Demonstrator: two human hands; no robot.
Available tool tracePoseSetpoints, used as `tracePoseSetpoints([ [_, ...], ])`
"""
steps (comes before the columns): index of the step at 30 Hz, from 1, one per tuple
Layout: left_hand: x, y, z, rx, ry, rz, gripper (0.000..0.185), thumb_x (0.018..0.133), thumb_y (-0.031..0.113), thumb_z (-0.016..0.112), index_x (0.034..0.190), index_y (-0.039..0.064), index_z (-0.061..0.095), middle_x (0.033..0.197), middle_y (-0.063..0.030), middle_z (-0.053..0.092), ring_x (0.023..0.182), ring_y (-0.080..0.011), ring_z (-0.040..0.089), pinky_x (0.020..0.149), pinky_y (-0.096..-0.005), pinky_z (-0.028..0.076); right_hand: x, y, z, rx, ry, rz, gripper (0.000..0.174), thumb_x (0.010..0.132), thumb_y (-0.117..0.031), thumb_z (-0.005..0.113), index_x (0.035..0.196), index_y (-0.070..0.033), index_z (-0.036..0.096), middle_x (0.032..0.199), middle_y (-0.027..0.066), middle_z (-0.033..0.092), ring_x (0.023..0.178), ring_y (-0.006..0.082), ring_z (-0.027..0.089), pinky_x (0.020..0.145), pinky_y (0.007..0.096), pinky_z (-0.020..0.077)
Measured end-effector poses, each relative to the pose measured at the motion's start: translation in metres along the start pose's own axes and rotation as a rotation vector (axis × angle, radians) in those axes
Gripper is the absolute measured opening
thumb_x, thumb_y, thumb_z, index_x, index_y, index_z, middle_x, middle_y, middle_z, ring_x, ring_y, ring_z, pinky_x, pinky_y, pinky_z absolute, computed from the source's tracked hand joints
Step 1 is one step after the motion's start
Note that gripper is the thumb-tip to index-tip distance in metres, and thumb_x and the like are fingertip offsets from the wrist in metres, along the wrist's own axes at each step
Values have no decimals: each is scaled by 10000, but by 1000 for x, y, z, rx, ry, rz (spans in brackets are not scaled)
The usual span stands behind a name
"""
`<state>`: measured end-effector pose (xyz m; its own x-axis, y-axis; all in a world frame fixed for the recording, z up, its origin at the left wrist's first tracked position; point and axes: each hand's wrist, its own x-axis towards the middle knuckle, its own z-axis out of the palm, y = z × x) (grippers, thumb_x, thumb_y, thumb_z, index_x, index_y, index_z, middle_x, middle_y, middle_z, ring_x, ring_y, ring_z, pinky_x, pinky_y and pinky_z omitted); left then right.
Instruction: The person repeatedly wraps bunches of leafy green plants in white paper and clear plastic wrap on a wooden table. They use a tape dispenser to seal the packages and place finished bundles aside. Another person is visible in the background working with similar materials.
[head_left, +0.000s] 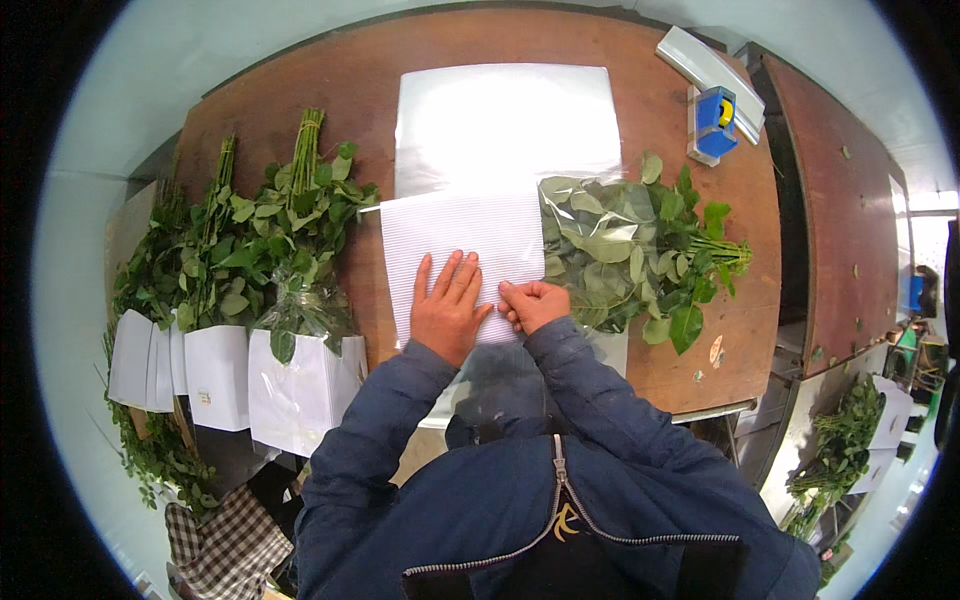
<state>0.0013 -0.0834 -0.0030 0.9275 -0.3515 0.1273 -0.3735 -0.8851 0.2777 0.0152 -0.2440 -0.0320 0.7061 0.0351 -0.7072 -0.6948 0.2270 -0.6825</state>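
A sheet of ribbed white corrugated paper (465, 225) lies before me on the wooden table. My left hand (448, 311) rests flat on it, fingers spread. At the paper's right edge is my right hand (534, 304), its thumb and forefinger pinched together at that edge. To the right lies a leafy bunch of stems (607, 240), partly under clear plastic film, with its stem ends pointing right. Any flower heads are hidden by the paper. A stack of shiny clear or white plastic sheets (510, 120) lies beyond the paper.
Wrapped leafy bunches (300, 195) lie along the table's left side, their white paper sleeves (217, 375) at the near edge. A blue tape dispenser (716, 124) stands at the far right by a roll of film (697, 67). Another table (840, 217) is further right.
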Motion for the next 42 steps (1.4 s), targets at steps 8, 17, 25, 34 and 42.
tracePoseSetpoints([
  [8, 11, 4, 10, 83, -144, 73, 531, 814, 139, 680, 1332, 109, 564, 1491, -6, 434, 1445, -268, 264, 1184, -551, 99, 2, 27, -13, 61, -60, -73, 183, 895, -107, 680, 949, 43, 593, 780, 117, 696, 594, 111, 617, 526, 246, 523],
  [17, 7, 5, 12, 52, -168, 53, 552, 799, 143, 680, 1336, 97, 559, 1489, -14, 441, 1445, -287, 262, 1186, -547, 86, -6, 30, -21, -159, -98, -11, 210, 891, -108, 684, 891, -1, 504, 719, 138, 680, 569, 140, 623, 487, 289, 514],
  [25, 17, 12, 9, -34, -164, 6, 608, 783, 342, 731, 1313, 90, 571, 1477, -42, 454, 1442, -322, 259, 1181, -558, 91, -2, 66, -52, -785, -35, -257, 322, 856, -299, 741, 759, -37, 579, 641, 117, 658, 525, 145, 618, 476, 328, 493],
  [34, 8, -2, -14, -27, -278, 45, 851, 733, 473, 777, 1392, 34, 464, 1497, -164, 401, 1423, -361, 292, 1182, -533, 119, -54, -99, -145, -300, -313, -68, 189, 916, -201, 674, 962, -18, 685, 744, 82, 695, 622, 120, 663, 486, 266, 525],
  [42, -28, -48, -42, 7, -251, 6, 779, 733, 381, 785, 1343, -9, 497, 1485, -227, 395, 1402, -407, 329, 1147, -604, 162, 183, -242, -350, -329, 489, -867, 329, 873, -309, 729, 970, 4, 710, 780, 75, 698, 704, 146, 652, 668, 302, 533],
])
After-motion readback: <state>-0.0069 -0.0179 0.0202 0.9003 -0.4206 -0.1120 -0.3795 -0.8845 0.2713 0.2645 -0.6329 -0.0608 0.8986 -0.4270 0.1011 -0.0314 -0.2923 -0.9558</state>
